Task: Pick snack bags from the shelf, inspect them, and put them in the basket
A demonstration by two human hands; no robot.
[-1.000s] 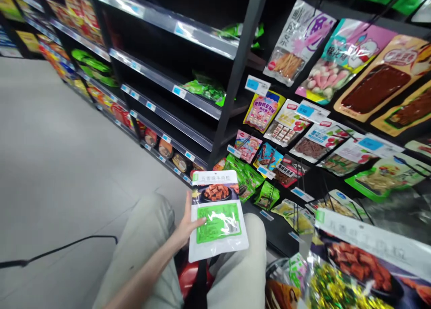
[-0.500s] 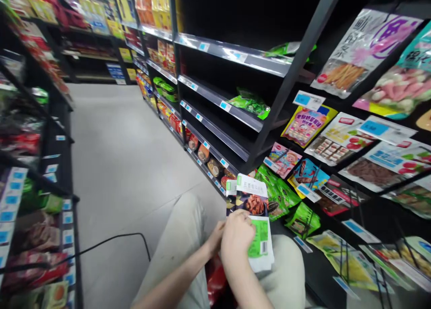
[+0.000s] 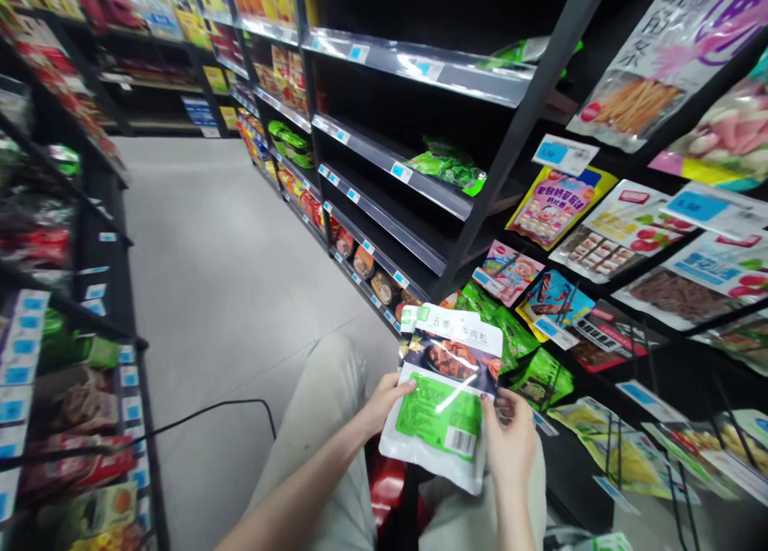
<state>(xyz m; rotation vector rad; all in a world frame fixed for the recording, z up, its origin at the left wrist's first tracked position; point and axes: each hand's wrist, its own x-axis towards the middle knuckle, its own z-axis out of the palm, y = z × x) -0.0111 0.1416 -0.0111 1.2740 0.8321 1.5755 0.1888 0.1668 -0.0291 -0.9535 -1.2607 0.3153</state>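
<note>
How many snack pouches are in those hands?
2 visible: the front pouch, between left hand and right hand, and the back pouch, peeking out at its upper left. More may be hidden.

- The front pouch covers nearly all of the rear pouch, which shows as a strip at the upper left.
- Glare blots part of the front pouch's heading; its smaller print cannot be read.
- The left hand has its fingers hidden behind the 2 pouches; how far the right hand reaches behind them cannot be told.
- Both forearms run off the bottom edge.
- A red object below the pouches is mostly hidden and unidentifiable.
- The top edge cuts the bag of sticks; the right edge cuts the candy bag.
- Packets at far left are blurred.
</note>
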